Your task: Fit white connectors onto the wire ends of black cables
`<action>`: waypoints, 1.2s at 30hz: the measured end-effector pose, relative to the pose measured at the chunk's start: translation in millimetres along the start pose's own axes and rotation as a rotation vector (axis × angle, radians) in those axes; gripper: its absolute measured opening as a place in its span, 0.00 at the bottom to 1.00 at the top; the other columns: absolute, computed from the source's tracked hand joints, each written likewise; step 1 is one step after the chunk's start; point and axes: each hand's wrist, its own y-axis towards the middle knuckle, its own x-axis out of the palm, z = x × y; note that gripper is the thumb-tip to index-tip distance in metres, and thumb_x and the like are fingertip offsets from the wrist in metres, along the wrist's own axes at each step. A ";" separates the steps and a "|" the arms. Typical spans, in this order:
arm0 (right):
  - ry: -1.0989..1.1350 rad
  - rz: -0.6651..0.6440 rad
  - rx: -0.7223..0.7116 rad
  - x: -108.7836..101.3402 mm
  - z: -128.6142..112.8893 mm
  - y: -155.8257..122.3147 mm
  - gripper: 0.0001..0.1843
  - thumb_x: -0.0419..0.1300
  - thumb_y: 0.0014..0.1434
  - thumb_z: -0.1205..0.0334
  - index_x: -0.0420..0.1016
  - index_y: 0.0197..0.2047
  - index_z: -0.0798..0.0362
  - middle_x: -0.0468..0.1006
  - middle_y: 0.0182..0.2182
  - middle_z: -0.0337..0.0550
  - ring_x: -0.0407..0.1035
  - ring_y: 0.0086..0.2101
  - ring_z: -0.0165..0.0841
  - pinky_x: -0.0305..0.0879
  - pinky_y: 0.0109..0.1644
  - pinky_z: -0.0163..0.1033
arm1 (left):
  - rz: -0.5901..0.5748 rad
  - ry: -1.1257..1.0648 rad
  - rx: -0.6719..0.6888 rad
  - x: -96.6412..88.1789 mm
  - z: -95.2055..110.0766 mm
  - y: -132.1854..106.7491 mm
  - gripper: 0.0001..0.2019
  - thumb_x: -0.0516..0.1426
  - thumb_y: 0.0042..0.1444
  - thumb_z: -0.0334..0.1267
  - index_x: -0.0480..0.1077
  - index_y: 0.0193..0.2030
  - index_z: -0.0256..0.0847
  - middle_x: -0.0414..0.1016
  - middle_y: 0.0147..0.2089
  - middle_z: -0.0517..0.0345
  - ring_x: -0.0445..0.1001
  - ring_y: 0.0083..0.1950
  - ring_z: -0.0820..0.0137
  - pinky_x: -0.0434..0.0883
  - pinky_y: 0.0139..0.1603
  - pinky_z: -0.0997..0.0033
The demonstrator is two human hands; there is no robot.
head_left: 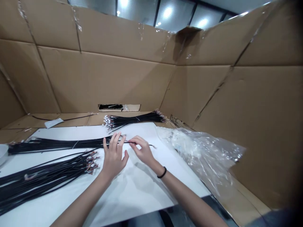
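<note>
The right hand [142, 152], with a black wristband [162, 172] on its wrist, pinches a single black cable [150, 145] between thumb and fingers, just over the end of a middle bundle of black cables [56, 145]. The left hand [113, 157] is spread beside it, fingertips at that bundle's connector end, though contact is hard to judge from here. A second bundle [134, 118] lies beyond the hands and a third bundle [47, 176] to the left, all on the white worktop [132, 195]. A crumpled clear plastic bag [201, 154] lies to the right, before cardboard walls [106, 82].
</note>
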 end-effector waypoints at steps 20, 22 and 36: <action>-0.326 0.158 0.157 -132.6 -41.0 -63.3 0.12 0.53 0.59 0.72 0.75 0.42 0.51 0.77 0.39 0.49 0.70 0.44 0.42 0.64 0.51 0.51 | -0.322 -0.131 0.033 28.9 -5.8 -18.9 0.19 0.49 0.57 0.30 0.64 0.56 0.38 0.71 0.57 0.43 0.69 0.58 0.54 0.56 0.64 0.43; -0.507 0.369 0.242 -175.7 -51.4 -81.5 0.12 0.53 0.58 0.71 0.75 0.40 0.50 0.78 0.40 0.49 0.70 0.44 0.42 0.64 0.51 0.50 | -0.327 -0.129 0.043 29.7 -5.8 -19.8 0.18 0.48 0.58 0.31 0.65 0.55 0.39 0.73 0.55 0.44 0.71 0.57 0.55 0.55 0.64 0.44; -0.606 0.528 0.823 -274.0 24.1 -176.9 0.16 0.55 0.48 0.61 0.81 0.34 0.59 0.83 0.31 0.53 0.77 0.31 0.44 0.72 0.35 0.45 | -0.326 -0.112 0.064 30.0 -1.9 -21.2 0.17 0.48 0.59 0.32 0.65 0.55 0.38 0.74 0.54 0.44 0.72 0.56 0.55 0.55 0.64 0.45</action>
